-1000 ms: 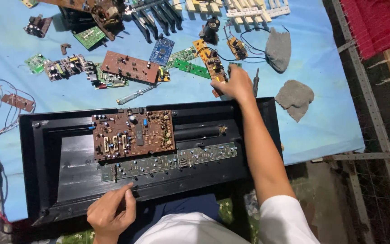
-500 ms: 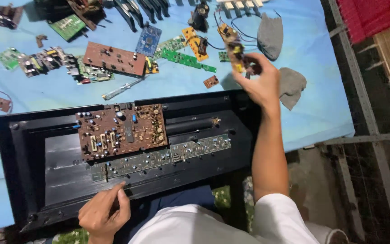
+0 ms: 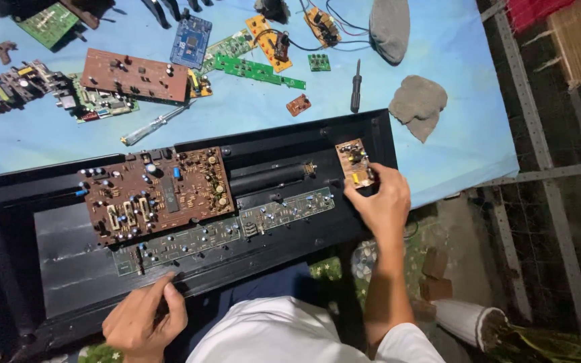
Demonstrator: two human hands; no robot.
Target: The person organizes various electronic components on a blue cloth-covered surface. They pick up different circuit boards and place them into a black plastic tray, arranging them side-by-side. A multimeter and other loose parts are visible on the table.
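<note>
Fingers (image 3: pixel 370 183) of the right hand (image 3: pixel 383 205) pinched on the near edge of a small brown rectangular circuit board (image 3: pixel 354 161), held at the right end of the long black plastic casing (image 3: pixel 62 235), just inside its rim. Left hand (image 3: pixel 144 323) curled at the casing's near edge, fingertips pressed together on the black lip; nothing clearly held there, so hard to tell beyond a bracing grip.

Inside the casing: a large brown circuit board (image 3: pixel 158 191) studded with blue and silver cylindrical capacitors, and below it a long narrow green circuit strip (image 3: pixel 226 230) running toward the right hand. Matte, ribbed plastic around them.

Likely risks: small board slipping from so shallow a pinch and dropping off the table edge, which lies just beside; solder points or component legs bending if pressed down askew; casing tipping toward the lap, since much of it overhangs.

Farther back on the smooth blue table cover (image 3: pixel 452 87): a black-handled screwdriver (image 3: pixel 356 86), a crumpled grey cloth (image 3: pixel 417 104), a clear-handled screwdriver (image 3: pixel 152 126), and scattered green, blue and orange boards.
</note>
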